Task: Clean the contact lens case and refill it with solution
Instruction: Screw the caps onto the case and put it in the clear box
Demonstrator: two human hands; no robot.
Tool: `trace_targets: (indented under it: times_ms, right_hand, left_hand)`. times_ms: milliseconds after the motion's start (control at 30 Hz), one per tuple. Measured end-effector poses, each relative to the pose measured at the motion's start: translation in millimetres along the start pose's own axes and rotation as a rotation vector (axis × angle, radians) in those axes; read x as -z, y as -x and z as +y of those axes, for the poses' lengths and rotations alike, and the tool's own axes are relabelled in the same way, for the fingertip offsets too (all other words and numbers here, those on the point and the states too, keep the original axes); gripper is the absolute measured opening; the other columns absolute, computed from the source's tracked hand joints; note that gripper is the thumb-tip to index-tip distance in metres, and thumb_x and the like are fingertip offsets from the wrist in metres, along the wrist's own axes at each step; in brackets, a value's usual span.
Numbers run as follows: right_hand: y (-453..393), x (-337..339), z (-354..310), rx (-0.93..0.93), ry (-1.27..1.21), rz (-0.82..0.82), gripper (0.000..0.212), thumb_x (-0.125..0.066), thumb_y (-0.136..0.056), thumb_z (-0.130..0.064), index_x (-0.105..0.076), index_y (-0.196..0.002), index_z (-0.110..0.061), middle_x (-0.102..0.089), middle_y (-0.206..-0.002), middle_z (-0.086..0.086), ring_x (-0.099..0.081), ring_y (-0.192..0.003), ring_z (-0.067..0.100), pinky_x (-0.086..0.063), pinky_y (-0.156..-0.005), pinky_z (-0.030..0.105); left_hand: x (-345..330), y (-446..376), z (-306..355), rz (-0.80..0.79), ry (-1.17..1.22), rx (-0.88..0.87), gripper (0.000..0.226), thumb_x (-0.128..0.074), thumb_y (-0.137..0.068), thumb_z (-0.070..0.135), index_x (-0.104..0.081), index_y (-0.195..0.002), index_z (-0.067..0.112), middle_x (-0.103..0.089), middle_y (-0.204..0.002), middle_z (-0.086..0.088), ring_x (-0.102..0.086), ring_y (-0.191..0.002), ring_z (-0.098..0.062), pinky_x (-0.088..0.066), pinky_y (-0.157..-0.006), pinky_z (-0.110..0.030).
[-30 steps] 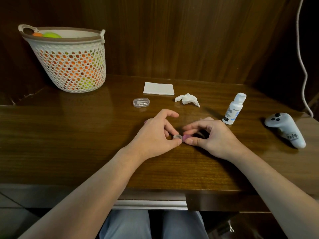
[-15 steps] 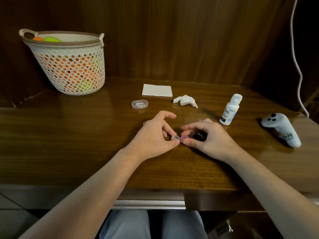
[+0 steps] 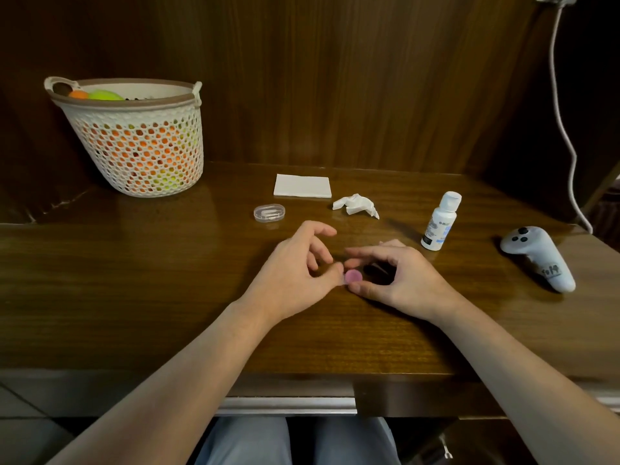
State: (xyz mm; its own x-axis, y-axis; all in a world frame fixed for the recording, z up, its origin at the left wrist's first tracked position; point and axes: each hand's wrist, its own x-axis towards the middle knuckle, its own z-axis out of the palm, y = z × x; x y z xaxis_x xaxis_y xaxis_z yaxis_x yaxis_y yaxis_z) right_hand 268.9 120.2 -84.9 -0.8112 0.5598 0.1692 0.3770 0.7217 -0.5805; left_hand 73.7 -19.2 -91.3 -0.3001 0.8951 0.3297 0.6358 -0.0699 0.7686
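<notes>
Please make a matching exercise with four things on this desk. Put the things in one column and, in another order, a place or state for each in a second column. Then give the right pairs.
Things:
1. solution bottle
2. crumpled tissue
3. pink cap
4. basket

Places or states:
A. at the far left, holding orange and green balls
B. between the fingertips of both hands
C. upright, cap closed, left of the grey controller
D. loose on the desk, beside the folded white napkin

Pairs: 1-C, 2-D, 3-B, 4-A

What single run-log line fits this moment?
step: handling case cap | right hand: pinches pink cap | left hand: touches cap | solution bottle: upright, untouched
</notes>
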Motion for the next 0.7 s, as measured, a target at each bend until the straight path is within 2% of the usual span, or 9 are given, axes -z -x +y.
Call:
trace_targets:
  times_ms: [100,200,267,333,400,467,600,700]
  right_hand:
    - [1,0,1,0.001,-0.055,0.019,0.057,-0.076,-0.084,-0.067,-0.061,-0.137,-0.053,-0.069,-0.119,-0.041,-0.051,-0.123,-0.007,-0.047,-0.099,0.029]
    - [1,0,1,-0.011,-0.094,0.061,0.044,-0.076,-0.091,-0.058,-0.062,-0.132,-0.054,-0.066,-0.119,-0.044,-0.050,-0.124,-0.007,-0.047,-0.101,0.029]
    - [1,-1,1,-0.017,-0.088,0.072,0.042,-0.075,-0.092,-0.057,-0.063,-0.131,-0.054,-0.068,-0.115,-0.041,-0.049,-0.124,-0.007,-0.046,-0.100,0.028]
    - [1,-2,-1,-0.016,-0.068,0.076,0.042,-0.075,-0.092,-0.056,-0.064,-0.132,-0.051,-0.069,-0.114,-0.037,-0.049,-0.124,-0.008,-0.045,-0.097,0.026]
    - [1,-3,-2,-0.007,-0.039,0.078,0.042,-0.075,-0.093,-0.054,-0.065,-0.134,-0.048,-0.069,-0.116,-0.035,-0.047,-0.124,-0.008,-0.043,-0.095,0.023]
    - [1,-3,-4,-0.002,-0.022,0.071,0.042,-0.075,-0.095,-0.052,-0.065,-0.135,-0.047,-0.068,-0.117,-0.033,-0.047,-0.125,-0.006,-0.043,-0.094,0.023]
    - [1,-3,-5,-0.006,-0.011,0.073,0.043,-0.074,-0.095,-0.051,-0.065,-0.137,-0.044,-0.068,-0.117,-0.032,-0.048,-0.125,-0.003,-0.044,-0.095,0.025]
    - [0,-4,-5,-0.004,-0.006,0.102,0.042,-0.075,-0.094,-0.052,-0.064,-0.135,-0.046,-0.068,-0.117,-0.033,-0.049,-0.125,-0.002,-0.045,-0.096,0.028]
  left_hand:
    - [6,1,-2,0.270,-0.012,-0.053,0.029,-0.073,-0.096,0.021,-0.060,-0.118,0.036,-0.063,-0.098,0.016,-0.063,-0.086,-0.007,-0.058,-0.075,-0.024]
    - [18,-3,-10,0.488,-0.260,-0.004,0.031,-0.074,-0.095,0.021,-0.064,-0.122,0.033,-0.061,-0.119,0.014,-0.057,-0.104,-0.005,-0.058,-0.091,-0.033]
    - [26,-5,-16,0.438,-0.408,0.104,0.039,-0.073,-0.096,0.035,-0.062,-0.134,0.034,-0.059,-0.136,0.010,-0.051,-0.123,-0.008,-0.049,-0.107,-0.037]
    - [29,-5,-17,0.299,-0.487,0.197,0.046,-0.068,-0.098,0.048,-0.058,-0.142,0.036,-0.055,-0.148,0.008,-0.046,-0.137,-0.015,-0.039,-0.114,-0.043]
    - [28,-5,-17,0.213,-0.499,0.218,0.046,-0.065,-0.100,0.050,-0.059,-0.144,0.037,-0.055,-0.151,0.008,-0.043,-0.142,-0.018,-0.036,-0.117,-0.047]
    - [25,-4,-17,0.182,-0.509,0.201,0.041,-0.065,-0.102,0.043,-0.062,-0.142,0.035,-0.059,-0.148,0.007,-0.046,-0.140,-0.018,-0.039,-0.116,-0.044]
    - [23,-4,-22,0.173,-0.462,0.169,0.028,-0.064,-0.104,0.025,-0.070,-0.131,0.030,-0.066,-0.135,0.007,-0.051,-0.131,-0.015,-0.037,-0.104,-0.025]
    - [24,-3,-18,0.161,-0.374,0.147,0.023,-0.067,-0.103,0.027,-0.072,-0.125,0.029,-0.065,-0.123,0.012,-0.056,-0.118,-0.008,-0.048,-0.106,-0.028]
